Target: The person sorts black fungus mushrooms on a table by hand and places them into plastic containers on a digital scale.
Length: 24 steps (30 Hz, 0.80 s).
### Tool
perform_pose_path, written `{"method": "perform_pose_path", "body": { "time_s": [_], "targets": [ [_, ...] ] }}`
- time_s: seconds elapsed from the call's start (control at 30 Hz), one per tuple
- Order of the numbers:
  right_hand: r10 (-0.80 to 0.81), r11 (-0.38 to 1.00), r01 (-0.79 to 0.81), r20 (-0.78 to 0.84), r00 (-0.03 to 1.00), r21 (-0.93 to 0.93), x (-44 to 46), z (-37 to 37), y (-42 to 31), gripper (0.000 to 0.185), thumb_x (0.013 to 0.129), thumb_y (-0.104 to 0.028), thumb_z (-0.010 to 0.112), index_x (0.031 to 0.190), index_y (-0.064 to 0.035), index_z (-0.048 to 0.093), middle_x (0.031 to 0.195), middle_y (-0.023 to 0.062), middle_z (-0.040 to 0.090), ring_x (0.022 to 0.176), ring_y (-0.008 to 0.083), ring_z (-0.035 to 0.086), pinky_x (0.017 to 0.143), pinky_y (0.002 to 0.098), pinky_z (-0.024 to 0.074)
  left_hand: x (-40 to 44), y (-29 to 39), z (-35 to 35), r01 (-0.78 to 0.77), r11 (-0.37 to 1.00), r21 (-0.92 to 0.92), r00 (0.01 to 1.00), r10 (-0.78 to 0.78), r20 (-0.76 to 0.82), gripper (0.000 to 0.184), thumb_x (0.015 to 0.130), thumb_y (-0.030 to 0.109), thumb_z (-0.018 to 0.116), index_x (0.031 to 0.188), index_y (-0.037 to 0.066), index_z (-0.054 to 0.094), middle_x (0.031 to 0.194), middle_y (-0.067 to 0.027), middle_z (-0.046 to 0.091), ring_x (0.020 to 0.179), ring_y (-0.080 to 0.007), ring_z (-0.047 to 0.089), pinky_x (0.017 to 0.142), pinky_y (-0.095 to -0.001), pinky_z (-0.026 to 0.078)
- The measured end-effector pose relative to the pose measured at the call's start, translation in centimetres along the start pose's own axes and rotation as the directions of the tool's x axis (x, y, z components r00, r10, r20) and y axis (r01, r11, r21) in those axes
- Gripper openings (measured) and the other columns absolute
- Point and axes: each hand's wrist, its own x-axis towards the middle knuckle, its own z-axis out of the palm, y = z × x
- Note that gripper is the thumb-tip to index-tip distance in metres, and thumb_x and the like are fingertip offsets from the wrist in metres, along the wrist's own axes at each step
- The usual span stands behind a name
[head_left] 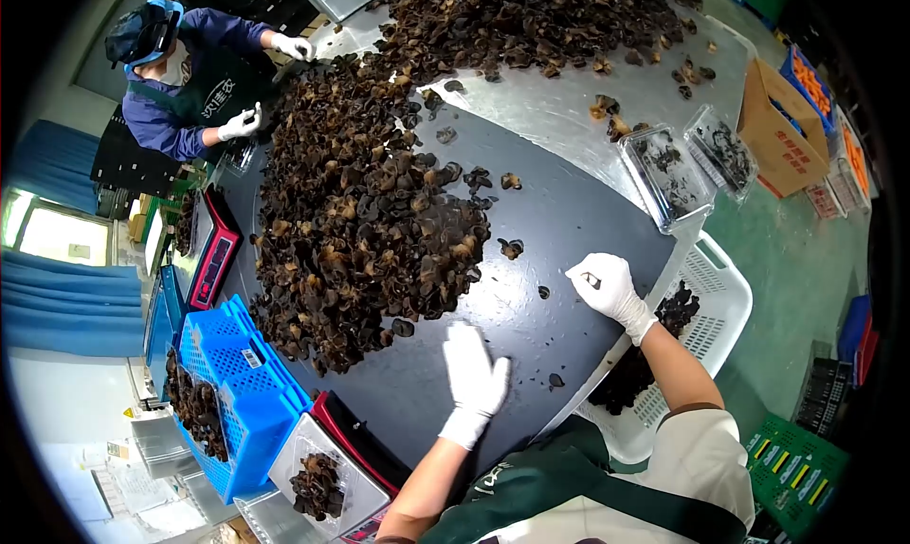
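Observation:
Both of my hands wear white gloves. My left hand (471, 373) is spread over the grey tabletop (531, 373), fingers extended, just beside the near edge of a big pile of black wood ear mushrooms (370, 212). My right hand (604, 286) is curled closed at the table's right side, with a small dark bit of wood ear mushroom (593, 281) showing between its fingers. Between the hands and the pile lie loose wood ear pieces, one (543, 292) close to my right hand and another (555, 381) lower down.
A white basket (730, 293) of dark mushrooms stands at right, below clear plastic boxes (668, 179). At left are a blue crate (232, 354), a red scale (216, 255) and a scale holding a mushroom-filled tray (318, 478). A gloved co-worker (190, 80) stands across. Another heap (531, 18) lies behind.

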Motion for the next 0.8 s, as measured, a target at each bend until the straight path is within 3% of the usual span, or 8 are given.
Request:
{"method": "perform_pose_path", "body": {
  "time_s": [0.2, 0.27, 0.33, 0.47, 0.57, 0.6, 0.7, 0.8],
  "targets": [
    [-0.003, 1.0, 0.004, 0.014, 1.0, -0.03, -0.2, -0.2, 0.2, 0.002, 0.076, -0.011, 0.069, 0.078, -0.0094, 0.069, 0.068, 0.0087, 0.062, 0.061, 0.0276, 0.061, 0.059, 0.0357, 0.0499, -3.5, 4.9, 0.9, -0.544, 0.697, -0.467, 0.778, 0.627, 0.029, 0.063, 0.081, 0.023, 0.059, 0.136, -0.002, 0.042, 0.14, -0.0256, 0.041, 0.131, -0.0441, 0.037, 0.111, -0.0495, 0.027],
    [0.001, 1.0, -0.001, 0.004, 1.0, -0.005, -0.1, -0.2, 0.0, 0.003, 0.076, -0.011, 0.069, 0.079, -0.0088, 0.07, 0.069, 0.0094, 0.063, 0.063, 0.0283, 0.061, 0.06, 0.0357, 0.0503, -0.1, 5.9, -5.9, -0.165, 0.974, -0.158, 0.749, 0.228, 0.622, 0.07, 0.081, 0.031, 0.061, 0.138, -0.003, 0.04, 0.144, -0.0278, 0.036, 0.135, -0.0452, 0.031, 0.112, -0.0546, 0.021],
    [0.026, 1.0, -0.026, 0.009, 1.0, 0.009, -0.1, -0.1, 0.2, 0.004, 0.077, -0.011, 0.068, 0.08, -0.0094, 0.07, 0.071, 0.0093, 0.063, 0.064, 0.0285, 0.062, 0.061, 0.0354, 0.0505, -2.5, 0.7, -2.5, -0.029, 0.986, 0.164, 0.988, 0.003, 0.157, 0.079, 0.078, 0.039, 0.064, 0.138, -0.005, 0.038, 0.146, -0.031, 0.03, 0.138, -0.0461, 0.024, 0.111, -0.06, 0.015],
    [0.04, 0.999, -0.04, 0.032, 0.999, -0.02, -0.1, -0.2, -0.2, 0.004, 0.078, -0.013, 0.068, 0.081, -0.0109, 0.071, 0.069, 0.0076, 0.063, 0.063, 0.027, 0.061, 0.06, 0.0346, 0.0497, -2.5, 3.6, -0.9, -0.167, 0.978, 0.124, 0.972, 0.141, 0.19, 0.072, 0.075, 0.042, 0.067, 0.128, -0.003, 0.047, 0.138, -0.0294, 0.038, 0.131, -0.0449, 0.032, 0.105, -0.0618, 0.022],
    [0.045, 0.999, -0.045, 0.024, 0.999, -0.004, -0.2, 0.2, 0.3, 0.004, 0.078, -0.013, 0.068, 0.08, -0.0107, 0.071, 0.068, 0.0071, 0.062, 0.061, 0.0255, 0.06, 0.059, 0.0342, 0.0491, -0.4, 10.8, -1.8, -0.564, 0.773, -0.29, 0.548, 0.613, 0.569, 0.049, 0.071, 0.036, 0.071, 0.106, 0.005, 0.057, 0.112, -0.0174, 0.053, 0.104, -0.0324, 0.049, 0.08, -0.0425, 0.041],
    [0.027, 1.0, -0.027, 0.01, 1.0, -0.003, -0.3, 0.3, 0.6, 0.004, 0.078, -0.013, 0.068, 0.08, -0.0104, 0.07, 0.067, 0.0068, 0.061, 0.06, 0.0246, 0.059, 0.058, 0.0338, 0.0485, -3.2, 9.1, 2.1, -0.809, 0.475, -0.346, 0.518, 0.855, -0.038, 0.047, 0.072, 0.035, 0.071, 0.106, 0.005, 0.059, 0.115, -0.0162, 0.054, 0.106, -0.0335, 0.051, 0.083, -0.0412, 0.043],
    [0.017, 1.0, -0.017, 0.003, 1.0, 0.015, 0.0, 0.0, 0.5, 0.002, 0.078, -0.011, 0.068, 0.078, -0.0093, 0.07, 0.066, 0.0065, 0.06, 0.058, 0.023, 0.057, 0.057, 0.0328, 0.0474, -0.2, 8.6, -1.8, -0.496, 0.802, -0.333, 0.714, 0.595, 0.37, 0.043, 0.072, 0.025, 0.062, 0.109, 0.002, 0.058, 0.125, -0.0231, 0.052, 0.114, -0.0407, 0.049, 0.097, -0.0514, 0.037],
    [0.048, 0.998, -0.049, 0.017, 0.999, 0.038, -0.3, 0.2, 0.4, 0.002, 0.077, -0.008, 0.067, 0.077, -0.0078, 0.069, 0.065, 0.0061, 0.059, 0.056, 0.0212, 0.056, 0.056, 0.0313, 0.046, 3.4, 2.6, -0.2, -0.098, 0.987, 0.125, 0.98, 0.118, -0.16, 0.058, 0.074, 0.027, 0.061, 0.119, -0.007, 0.047, 0.131, -0.0301, 0.04, 0.124, -0.0466, 0.036, 0.102, -0.0581, 0.029]
  ]
}}
